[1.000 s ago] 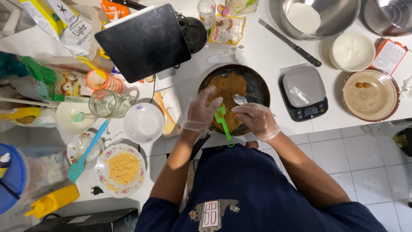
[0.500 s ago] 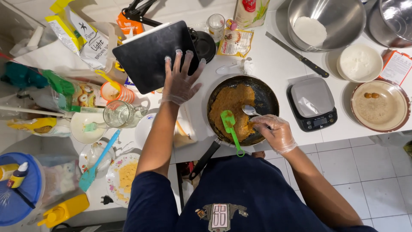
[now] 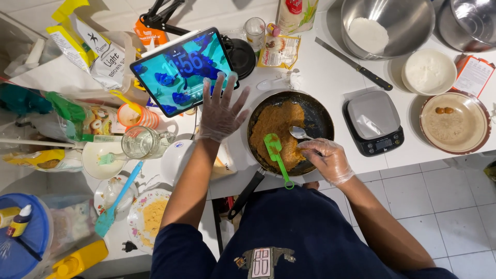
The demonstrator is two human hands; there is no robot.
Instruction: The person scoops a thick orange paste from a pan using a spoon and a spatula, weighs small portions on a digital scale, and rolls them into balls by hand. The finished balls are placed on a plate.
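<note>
We see the left hand [image 3: 221, 111] w/ fingers spread, holding nothing, hovering at the lit tablet [image 3: 182, 71]'s lower right corner. Right hand [image 3: 326, 159] grips a metal spoon [image 3: 299, 133] over the black pan [image 3: 316, 120] of brown mix on the bench [image 3: 320, 77]. Green spatula [image 3: 276, 155] lies in the pan, handle over the near rim.
</note>
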